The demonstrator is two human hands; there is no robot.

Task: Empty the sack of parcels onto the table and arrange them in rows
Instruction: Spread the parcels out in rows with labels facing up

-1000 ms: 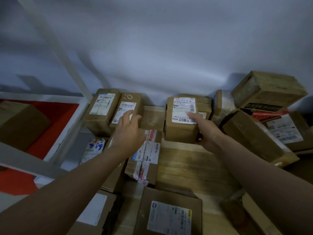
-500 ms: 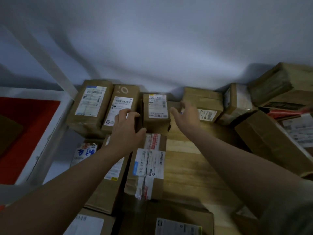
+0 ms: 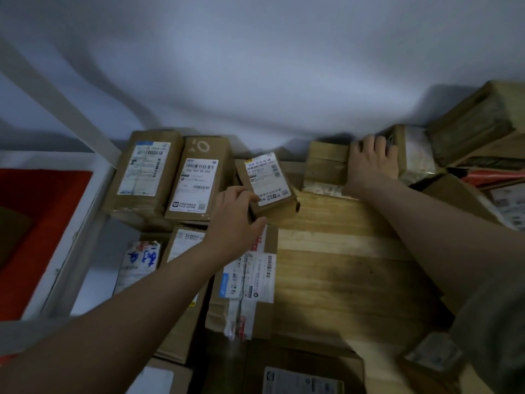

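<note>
Brown cardboard parcels lie on a wooden table [image 3: 341, 265]. Two tall labelled boxes [image 3: 145, 172] [image 3: 199, 180] stand side by side at the back left. To their right a small box with a white label [image 3: 268, 183] sits askew. My left hand [image 3: 234, 220] grips its near left corner, fingers curled over the edge. My right hand [image 3: 372, 160] lies on the right end of a flat brown box [image 3: 326, 166] by the wall, its fingers curled over the far edge. A taped parcel [image 3: 244, 282] lies under my left wrist.
More parcels are piled at the right: a large box [image 3: 477, 120], a wrapped one [image 3: 416, 157] and others. A white bag parcel [image 3: 139, 263] lies at the table's left edge. A white frame [image 3: 85, 211] with a red bin [image 3: 37, 211] stands on the left. A wall runs close behind.
My left hand left the second tall box and took the small labelled box, which now sits turned. My right hand moved right from that box onto the flat brown box.
</note>
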